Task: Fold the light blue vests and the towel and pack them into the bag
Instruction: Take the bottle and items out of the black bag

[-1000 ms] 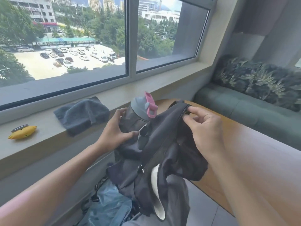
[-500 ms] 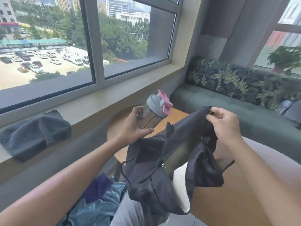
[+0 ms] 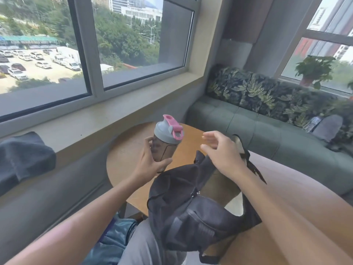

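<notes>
Since half a second ago my right hand (image 3: 222, 155) has let go of the bag's (image 3: 191, 205) rim and lifted clear of it; it now hovers above the dark fabric with its fingers (image 3: 208, 135) straight and spread apart, holding nothing. The bag has sagged onto the wooden table (image 3: 129, 142) and over my lap, its mouth facing up and to the right with a pale lining showing inside.

My left hand (image 3: 150, 161) holds the shaker bottle (image 3: 165, 142) upright above the table, fingers and thumb curled round its dark body below the grey lid with the pink flip cap. The bottle sits higher and further from the bag than before.

I see the grey towel (image 3: 24, 157) lying bunched on the window ledge (image 3: 107, 119) at the far left, well apart from the bag. A light blue vest (image 3: 112, 240) lies crumpled low down beside my left forearm, below the table edge, partly hidden. A green sofa (image 3: 267, 134) with leaf-print cushions runs along the right.
</notes>
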Available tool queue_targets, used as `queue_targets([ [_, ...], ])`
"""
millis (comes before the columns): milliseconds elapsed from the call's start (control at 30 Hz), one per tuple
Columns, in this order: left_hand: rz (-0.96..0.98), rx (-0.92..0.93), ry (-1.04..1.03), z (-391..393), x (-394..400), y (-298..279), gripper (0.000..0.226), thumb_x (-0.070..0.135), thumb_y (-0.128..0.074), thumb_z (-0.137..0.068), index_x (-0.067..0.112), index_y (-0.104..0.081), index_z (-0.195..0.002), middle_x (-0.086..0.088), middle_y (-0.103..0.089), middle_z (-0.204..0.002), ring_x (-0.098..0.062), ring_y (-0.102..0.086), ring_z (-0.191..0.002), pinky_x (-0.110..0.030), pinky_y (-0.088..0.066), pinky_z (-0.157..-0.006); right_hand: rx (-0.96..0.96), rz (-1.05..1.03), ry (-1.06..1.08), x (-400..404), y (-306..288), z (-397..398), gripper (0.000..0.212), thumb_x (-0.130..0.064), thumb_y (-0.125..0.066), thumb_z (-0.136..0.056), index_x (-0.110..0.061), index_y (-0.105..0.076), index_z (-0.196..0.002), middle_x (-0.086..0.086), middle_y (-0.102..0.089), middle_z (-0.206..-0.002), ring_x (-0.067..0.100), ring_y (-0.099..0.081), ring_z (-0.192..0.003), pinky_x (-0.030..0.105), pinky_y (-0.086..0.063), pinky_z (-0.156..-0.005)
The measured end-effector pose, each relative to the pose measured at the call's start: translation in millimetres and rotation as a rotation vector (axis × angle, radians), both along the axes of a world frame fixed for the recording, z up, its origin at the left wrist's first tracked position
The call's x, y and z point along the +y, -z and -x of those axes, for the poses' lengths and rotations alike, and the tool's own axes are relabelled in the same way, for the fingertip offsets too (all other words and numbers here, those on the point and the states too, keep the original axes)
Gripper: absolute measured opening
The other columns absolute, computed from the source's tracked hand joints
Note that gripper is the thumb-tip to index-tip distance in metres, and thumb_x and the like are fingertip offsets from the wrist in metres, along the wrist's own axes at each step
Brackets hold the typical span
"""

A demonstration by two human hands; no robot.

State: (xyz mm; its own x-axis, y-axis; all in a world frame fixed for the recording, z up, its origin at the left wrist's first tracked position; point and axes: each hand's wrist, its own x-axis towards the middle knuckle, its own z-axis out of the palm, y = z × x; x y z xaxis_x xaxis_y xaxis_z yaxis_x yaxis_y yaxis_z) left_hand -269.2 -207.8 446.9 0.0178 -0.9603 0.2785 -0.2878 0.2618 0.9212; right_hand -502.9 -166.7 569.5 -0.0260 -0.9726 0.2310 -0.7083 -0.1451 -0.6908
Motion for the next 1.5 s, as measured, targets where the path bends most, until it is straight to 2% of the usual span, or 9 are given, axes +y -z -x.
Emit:
queue_targets([
  [167, 0.018, -0.008, 0.044, -6.6, -6.0, 6.7, 0.083, 0.046, -0.086, -0.067, 0.04, -0.032, -0.13, 0.006, -0.053, -0.13, -0.015, -0.058, -0.121, -0.048, -0.052, -0.101, -0.213, -0.338, -0.188, -22.7, 21.4, -56.0, 0.098, -0.036, -0.09, -0.075, -0.024, -0.031, -0.152, -0.01, -0.05, -0.142, 0.014, -0.051, -0.127, 0.035, -0.044, -0.107],
  [367, -0.001, -0.113, 0.102, -21.7, -18.1, 8.6, 0.081, 0.057, -0.082, -0.075, 0.044, -0.032, -0.138, 0.015, -0.057, -0.131, -0.01, -0.062, -0.112, -0.043, -0.055, -0.094, -0.471, -0.311, -0.25, -58.2, 45.4, -75.5, 0.059, -0.019, -0.09, -0.073, -0.023, -0.062, -0.125, -0.002, -0.074, -0.115, 0.014, -0.07, -0.108, 0.032, -0.058, -0.091],
  [433, -0.012, -0.151, 0.116, -33.3, -24.6, 13.3, 0.08, 0.067, -0.069, -0.083, 0.041, -0.03, -0.148, 0.015, -0.051, -0.143, -0.006, -0.052, -0.128, -0.037, -0.047, -0.106, -0.506, -0.317, -0.222, -69.3, 49.8, -76.7, 0.052, -0.017, -0.089, -0.075, -0.024, -0.064, -0.12, -0.003, -0.075, -0.111, 0.011, -0.071, -0.101, 0.029, -0.059, -0.085],
  [567, -0.115, -0.367, -0.028, -66.7, -46.5, 49.7, 0.078, 0.074, -0.033, -0.097, 0.03, -0.022, -0.16, 0.004, -0.031, -0.164, -0.016, -0.028, -0.151, -0.04, -0.026, -0.121, -0.447, -0.287, -0.06, -104.2, 60.5, -79.4, 0.091, -0.047, -0.099, -0.046, -0.027, -0.058, -0.125, -0.008, -0.072, -0.116, 0.011, -0.068, -0.107, 0.043, -0.057, -0.096],
  [667, -0.204, -0.731, -0.122, -84.8, -60.3, 86.7, 0.075, 0.061, -0.034, -0.103, 0.024, -0.013, -0.164, -0.003, -0.016, -0.17, -0.023, -0.011, -0.157, -0.041, -0.013, -0.127, -0.433, -0.273, 0.017, -138.7, 65.9, -79.9, 0.094, -0.054, -0.098, -0.04, -0.029, -0.059, -0.122, -0.011, -0.072, -0.113, 0.011, -0.069, -0.105, 0.044, -0.057, -0.095],
  [833, -0.216, -0.918, -0.139, -82.7, -59.8, 124.1, 0.089, 0.072, 0.003, -0.089, 0.026, -0.01, -0.164, -0.004, -0.003, -0.172, -0.025, -0.001, -0.158, -0.043, -0.004, -0.128, -0.375, -0.215, 0.058, -210.5, 84.3, -82.3, 0.107, -0.074, -0.092, -0.027, -0.025, -0.064, -0.117, -0.009, -0.073, -0.108, 0.014, -0.071, -0.099, 0.048, -0.06, -0.089],
  [967, -0.178, -0.949, -0.201, -79.3, -59.4, 129.7, 0.08, 0.068, -0.006, -0.096, 0.026, -0.017, -0.164, -0.004, -0.008, -0.172, -0.024, -0.005, -0.158, -0.043, -0.005, -0.127, -0.326, -0.183, 0.053, -269.4, 89.2, -101.0, 0.105, -0.071, -0.093, -0.027, -0.024, -0.064, -0.116, -0.009, -0.073, -0.106, 0.012, -0.071, -0.097, 0.041, -0.06, -0.087],
  [1133, -0.184, -0.975, -0.199, -79.8, -59.2, 132.4, 0.075, 0.067, -0.014, -0.1, 0.026, -0.022, -0.163, -0.004, -0.012, -0.171, -0.023, -0.008, -0.158, -0.045, -0.009, -0.127, -0.295, -0.176, 0.043, -310.4, 85.9, -142.1, 0.089, -0.045, -0.096, -0.055, -0.018, -0.049, -0.127, -0.005, -0.064, -0.116, 0.014, -0.063, -0.103, 0.03, -0.052, -0.084],
  [1500, -0.169, -0.974, -0.214, -81.4, -60.3, 131.7, 0.072, 0.065, -0.021, -0.102, 0.025, -0.025, -0.162, -0.004, -0.015, -0.17, -0.023, -0.007, -0.158, -0.045, -0.007, -0.125, -0.205, -0.188, 0.014, -359.5, 113.8, -177.5, 0.086, -0.037, -0.094, -0.065, -0.016, -0.043, -0.131, -0.004, -0.058, -0.12, 0.016, -0.058, -0.106, 0.03, -0.048, -0.088],
])
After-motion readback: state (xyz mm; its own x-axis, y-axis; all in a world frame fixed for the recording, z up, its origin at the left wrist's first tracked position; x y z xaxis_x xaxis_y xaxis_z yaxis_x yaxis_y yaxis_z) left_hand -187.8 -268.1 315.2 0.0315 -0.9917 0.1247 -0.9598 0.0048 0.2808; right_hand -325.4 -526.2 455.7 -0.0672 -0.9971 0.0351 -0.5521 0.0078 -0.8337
